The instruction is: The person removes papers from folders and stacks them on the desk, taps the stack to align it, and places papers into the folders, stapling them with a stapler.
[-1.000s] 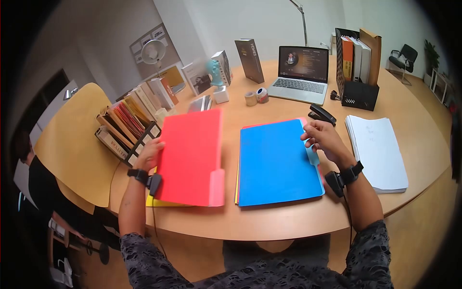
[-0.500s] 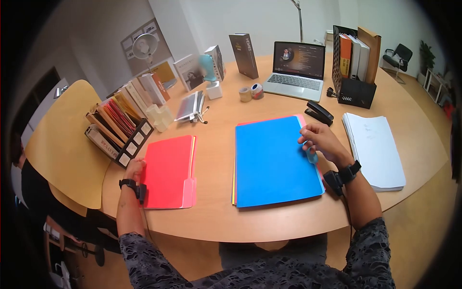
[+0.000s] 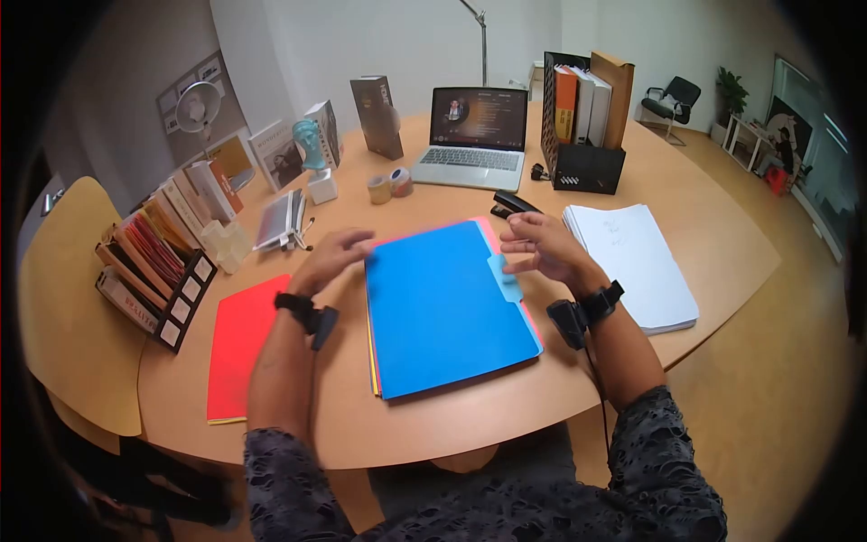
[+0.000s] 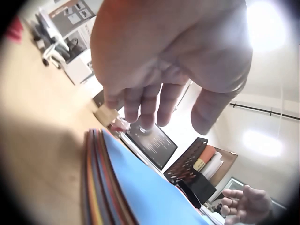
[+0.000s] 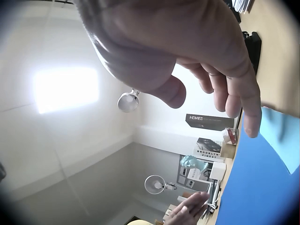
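A stack of folders with a blue folder (image 3: 452,312) on top lies in front of the person; in the left wrist view its several coloured edges show below the blue cover (image 4: 136,173). My left hand (image 3: 332,260) is at the stack's upper left corner, fingers extended and holding nothing. At the upper right edge, near the light blue tab (image 3: 504,278), my right hand (image 3: 546,248) hovers with fingers loosely bent and nothing in them. Whether either hand touches the stack cannot be told. A red folder (image 3: 239,348) lies at the left, partly behind the left forearm.
White paper stack (image 3: 632,262) on the right, black stapler (image 3: 515,205) behind the right hand. Farther back are a laptop (image 3: 470,167), tape rolls (image 3: 379,189), a black book holder (image 3: 587,169) and a bust (image 3: 309,144). A file rack (image 3: 185,303) stands at the left.
The left hand first laid the red folder down at the left, let it go, and moved right to the blue-topped stack. The right hand stays by the stack's right edge. The head view has turned right.
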Demonstrator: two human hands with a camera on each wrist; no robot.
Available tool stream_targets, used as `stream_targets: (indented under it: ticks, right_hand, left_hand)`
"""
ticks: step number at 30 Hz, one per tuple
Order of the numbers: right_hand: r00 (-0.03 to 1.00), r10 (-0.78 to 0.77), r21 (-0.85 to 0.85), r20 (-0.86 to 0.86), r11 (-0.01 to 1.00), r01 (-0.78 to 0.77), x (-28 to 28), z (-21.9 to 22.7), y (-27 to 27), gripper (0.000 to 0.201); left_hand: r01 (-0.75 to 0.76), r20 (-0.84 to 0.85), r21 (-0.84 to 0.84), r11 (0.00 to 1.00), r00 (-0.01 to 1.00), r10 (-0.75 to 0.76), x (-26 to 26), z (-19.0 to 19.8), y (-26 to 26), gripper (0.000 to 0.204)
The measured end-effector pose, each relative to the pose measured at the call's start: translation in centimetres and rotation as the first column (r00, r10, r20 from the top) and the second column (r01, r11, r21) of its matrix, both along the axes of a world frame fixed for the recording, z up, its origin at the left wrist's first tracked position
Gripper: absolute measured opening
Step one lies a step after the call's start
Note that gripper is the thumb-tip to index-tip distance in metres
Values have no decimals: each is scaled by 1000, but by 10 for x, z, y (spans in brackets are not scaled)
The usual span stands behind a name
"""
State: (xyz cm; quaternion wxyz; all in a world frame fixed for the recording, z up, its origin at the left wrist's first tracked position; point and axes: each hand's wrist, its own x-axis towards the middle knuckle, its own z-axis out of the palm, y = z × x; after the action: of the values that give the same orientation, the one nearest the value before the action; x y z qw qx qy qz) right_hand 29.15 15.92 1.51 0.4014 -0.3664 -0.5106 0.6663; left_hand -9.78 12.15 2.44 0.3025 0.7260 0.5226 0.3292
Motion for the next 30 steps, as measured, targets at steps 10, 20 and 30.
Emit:
stream_targets:
  ticks: [10, 20, 30]
  right_hand:
    - [994, 85, -47, 74, 996, -82, -17, -1, -3, 37]
    - [878, 318, 246, -357, 939, -240, -64, 45, -10, 27]
    - [797, -105, 692, 595, 571, -442, -66, 49, -35, 41]
  left_hand:
    - [76, 279, -170, 983, 960, -26, 23, -47, 46, 72]
    - [156, 548, -109, 982, 833, -72, 4, -64, 61, 58]
    - [201, 696, -51, 978, 710, -110, -14, -105, 13, 38]
